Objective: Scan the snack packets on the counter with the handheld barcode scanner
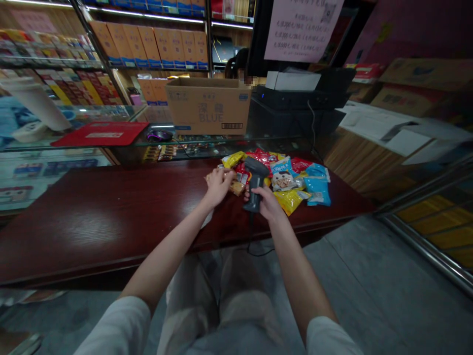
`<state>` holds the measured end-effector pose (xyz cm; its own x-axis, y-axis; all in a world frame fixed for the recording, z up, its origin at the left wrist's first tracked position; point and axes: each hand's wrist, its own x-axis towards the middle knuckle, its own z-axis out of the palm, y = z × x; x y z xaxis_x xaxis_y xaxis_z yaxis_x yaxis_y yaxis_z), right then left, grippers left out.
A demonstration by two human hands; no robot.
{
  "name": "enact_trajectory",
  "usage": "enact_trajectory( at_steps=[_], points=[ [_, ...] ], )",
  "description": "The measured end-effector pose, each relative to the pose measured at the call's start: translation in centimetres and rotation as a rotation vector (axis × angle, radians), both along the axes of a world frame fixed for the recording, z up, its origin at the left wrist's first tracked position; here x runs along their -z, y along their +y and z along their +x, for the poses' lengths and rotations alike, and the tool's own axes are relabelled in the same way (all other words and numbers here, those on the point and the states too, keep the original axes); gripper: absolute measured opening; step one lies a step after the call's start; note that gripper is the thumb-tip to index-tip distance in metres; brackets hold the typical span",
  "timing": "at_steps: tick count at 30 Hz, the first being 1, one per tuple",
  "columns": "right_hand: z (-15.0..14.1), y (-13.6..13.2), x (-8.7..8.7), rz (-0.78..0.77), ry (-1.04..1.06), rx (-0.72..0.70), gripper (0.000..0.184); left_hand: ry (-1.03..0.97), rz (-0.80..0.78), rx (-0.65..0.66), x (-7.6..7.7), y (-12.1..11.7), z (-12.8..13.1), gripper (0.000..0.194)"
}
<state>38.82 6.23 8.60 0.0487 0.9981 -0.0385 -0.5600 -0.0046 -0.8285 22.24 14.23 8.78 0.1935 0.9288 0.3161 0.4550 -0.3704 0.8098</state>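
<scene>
"BLUE" stands in capitals on the front of the cardboard box (207,118), beside larger Chinese characters. Above and right of the box, a pale paper sign (290,42) carries Chinese lines with 200, 300 and 500, each followed by 元. Print on the snack packets (284,180), below and right of the box, is too blurred to read.

Handheld barcode scanner (254,185): one. Snack packets (283,175), heaped on the counter (121,207): at least seven, overlap preventing an exact total; of these, yellow packets (290,199), at least two, and cow-print packet (281,181), one. Open cardboard box marked "BLUE" (209,111), far side: one. Computer mouse (159,135): one. Red mat (101,134), left: one. White cylindrical container (40,103), far left: one. Pink notice with QR code (303,29): one. Orange boxes (150,47), far shelf, upper full row: eight. Brown cartons (410,98), far right: two visible.
</scene>
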Motion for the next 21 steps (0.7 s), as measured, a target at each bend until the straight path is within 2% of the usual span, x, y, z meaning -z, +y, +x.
enact_trajectory(
  at_steps=[2,4,7,11,13,15,18,21],
  points=[
    [1.4,0.3,0.3,-0.040,0.020,0.015,0.036,0.081,0.105,-0.147,-0.5,0.7,0.2,0.031],
    [2.2,0.6,0.9,-0.054,0.006,0.039,0.038,0.136,0.159,-0.213,-0.9,1.8,0.5,0.038],
    [2.8,0.9,1.5,0.004,-0.021,0.057,0.039,0.201,0.188,-0.155,-1.5,3.8,1.1,0.045],
    [3.1,0.9,1.8,0.057,0.022,-0.031,0.035,0.347,0.156,-0.014,-2.6,6.0,2.0,0.068],
    [3.2,0.8,1.8,0.045,0.048,-0.072,0.036,0.439,0.085,-0.026,-3.1,6.8,2.2,0.074],
    [3.3,0.7,1.7,0.029,0.066,-0.099,0.036,0.464,-0.029,-0.064,-3.5,7.6,1.9,0.069],
    [3.3,0.6,1.5,0.015,0.076,-0.116,0.036,0.289,-0.201,-0.027,-3.4,8.7,0.5,0.058],
    [3.2,0.4,1.2,0.002,0.063,-0.123,0.033,-0.165,-0.300,0.089,-2.7,9.0,-1.9,0.053]
  ],
)
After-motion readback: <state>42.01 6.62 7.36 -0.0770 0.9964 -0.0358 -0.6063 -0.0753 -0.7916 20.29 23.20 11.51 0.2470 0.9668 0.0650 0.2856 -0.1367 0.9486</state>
